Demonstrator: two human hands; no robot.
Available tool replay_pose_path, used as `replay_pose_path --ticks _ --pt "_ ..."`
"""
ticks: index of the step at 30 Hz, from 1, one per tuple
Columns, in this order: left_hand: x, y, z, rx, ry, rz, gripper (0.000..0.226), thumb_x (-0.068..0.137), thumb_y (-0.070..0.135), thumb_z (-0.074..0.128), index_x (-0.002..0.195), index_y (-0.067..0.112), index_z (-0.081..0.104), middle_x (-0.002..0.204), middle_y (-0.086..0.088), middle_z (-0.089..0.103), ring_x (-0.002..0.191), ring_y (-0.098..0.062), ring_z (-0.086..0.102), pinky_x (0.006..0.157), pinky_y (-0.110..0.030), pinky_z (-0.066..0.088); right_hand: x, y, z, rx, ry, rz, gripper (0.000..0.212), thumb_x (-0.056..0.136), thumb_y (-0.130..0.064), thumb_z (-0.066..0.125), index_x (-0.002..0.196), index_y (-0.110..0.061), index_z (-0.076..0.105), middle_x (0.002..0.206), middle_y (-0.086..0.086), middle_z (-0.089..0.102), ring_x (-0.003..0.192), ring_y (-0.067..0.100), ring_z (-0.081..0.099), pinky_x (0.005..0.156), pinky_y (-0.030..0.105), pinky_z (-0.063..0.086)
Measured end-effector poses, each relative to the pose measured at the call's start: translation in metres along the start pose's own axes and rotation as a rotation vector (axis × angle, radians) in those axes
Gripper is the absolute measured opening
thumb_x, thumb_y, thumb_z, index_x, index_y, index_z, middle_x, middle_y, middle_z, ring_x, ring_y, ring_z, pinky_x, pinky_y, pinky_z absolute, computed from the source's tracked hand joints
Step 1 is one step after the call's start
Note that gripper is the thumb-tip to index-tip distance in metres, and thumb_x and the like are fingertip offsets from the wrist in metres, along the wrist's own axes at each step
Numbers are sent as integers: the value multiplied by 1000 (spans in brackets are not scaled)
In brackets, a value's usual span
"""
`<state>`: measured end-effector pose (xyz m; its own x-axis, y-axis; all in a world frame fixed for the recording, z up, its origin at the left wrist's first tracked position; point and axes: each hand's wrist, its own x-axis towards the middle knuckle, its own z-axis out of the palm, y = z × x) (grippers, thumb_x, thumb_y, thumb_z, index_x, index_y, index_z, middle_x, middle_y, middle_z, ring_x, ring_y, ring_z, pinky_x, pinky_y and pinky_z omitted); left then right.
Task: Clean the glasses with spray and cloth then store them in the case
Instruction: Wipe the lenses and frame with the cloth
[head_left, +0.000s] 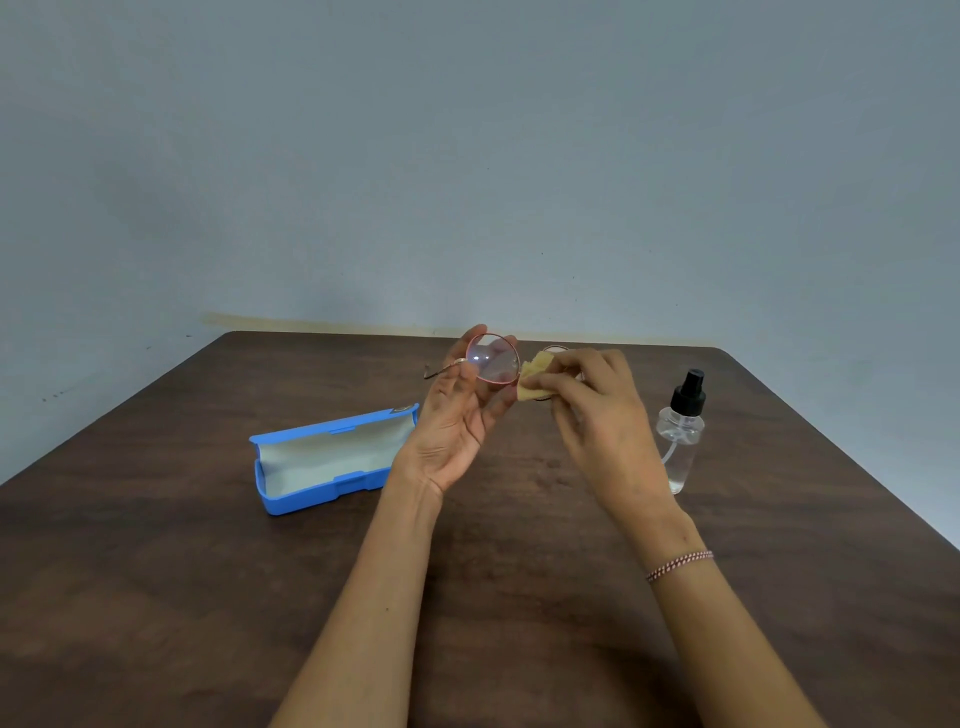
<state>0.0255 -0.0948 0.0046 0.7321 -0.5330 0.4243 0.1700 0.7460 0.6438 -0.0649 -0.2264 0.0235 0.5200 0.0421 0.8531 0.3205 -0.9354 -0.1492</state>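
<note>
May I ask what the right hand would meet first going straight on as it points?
Likely the glasses in the left hand: the right hand's yellow cloth seems to touch them, though depth is unclear.

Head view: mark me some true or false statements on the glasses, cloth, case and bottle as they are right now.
1. The left hand holds the glasses up off the table. True.
2. The cloth lies flat on the table. False: the right hand pinches it, up against the glasses.
3. The case is closed. False: it lies open on the table, its pale lining showing and nothing in it.
4. The spray bottle stands upright on the table, with no hand on it. True.
</note>
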Motion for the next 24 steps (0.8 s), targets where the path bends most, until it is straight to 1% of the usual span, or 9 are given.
replay_pose_path --ticks 6,9,11,13,14,16,18,21,24 --pt "1 1 -1 -36 5 -16 60 52 33 90 108 26 70 118 -7 66 94 -17 68 76 -29 57 -1 11 -2 -30 103 169 30 79 11 62 101 -8 70 101 7 58 98 18 46 80 15 35" --pt "1 1 -1 -42 18 -31 62 51 32 90 109 25 69 117 -7 67 92 -18 69 75 -30 58 0 12 -3 24 151 276 30 85 6 59 107 -11 69 100 2 56 97 21 51 82 21 42" --pt "0 1 -2 -51 18 -33 60 53 32 89 109 25 69 115 -7 68 93 -18 69 74 -30 58 2 12 -4 126 156 351 30 87 2 57 109 -14 69 98 -3 54 94 14 54 81 21 45" --pt "0 3 -2 -64 4 -31 55 57 31 88 109 26 70 116 -7 67 95 -17 68 74 -30 58 3 13 -6 251 137 453 28 89 -2 58 109 -16 69 97 -6 58 88 -1 56 74 10 44" --pt "0 3 -2 -70 0 -30 53 58 31 87 108 26 70 116 -7 67 96 -17 68 74 -29 58 4 15 -7 337 111 522 25 89 -6 59 110 -17 68 98 -6 62 85 -6 57 72 8 45" --pt "-1 4 -3 -76 0 -30 51 58 32 86 107 27 71 116 -7 68 98 -16 68 74 -28 58 4 18 -8 545 41 652 21 90 -17 61 110 -17 67 99 -6 68 85 -5 61 78 15 50" --pt "-1 4 -3 -86 -8 -31 50 59 32 86 106 27 71 115 -7 68 100 -16 67 74 -28 58 4 20 -10 683 -7 702 23 88 -24 64 110 -18 67 98 -5 71 88 2 65 79 20 52" --pt "-1 4 -4 -82 -14 -28 51 59 34 86 107 27 71 115 -6 68 101 -15 67 74 -28 58 5 20 -12 793 -19 708 26 82 -16 70 108 -18 66 93 -7 71 81 -4 65 71 11 48" --pt "0 1 -3 -54 -12 -27 54 59 39 85 109 29 69 115 -4 68 98 -13 67 72 -28 58 4 21 -11 913 -7 746 30 80 -8 70 110 -10 66 91 -5 71 77 -3 65 67 10 48"
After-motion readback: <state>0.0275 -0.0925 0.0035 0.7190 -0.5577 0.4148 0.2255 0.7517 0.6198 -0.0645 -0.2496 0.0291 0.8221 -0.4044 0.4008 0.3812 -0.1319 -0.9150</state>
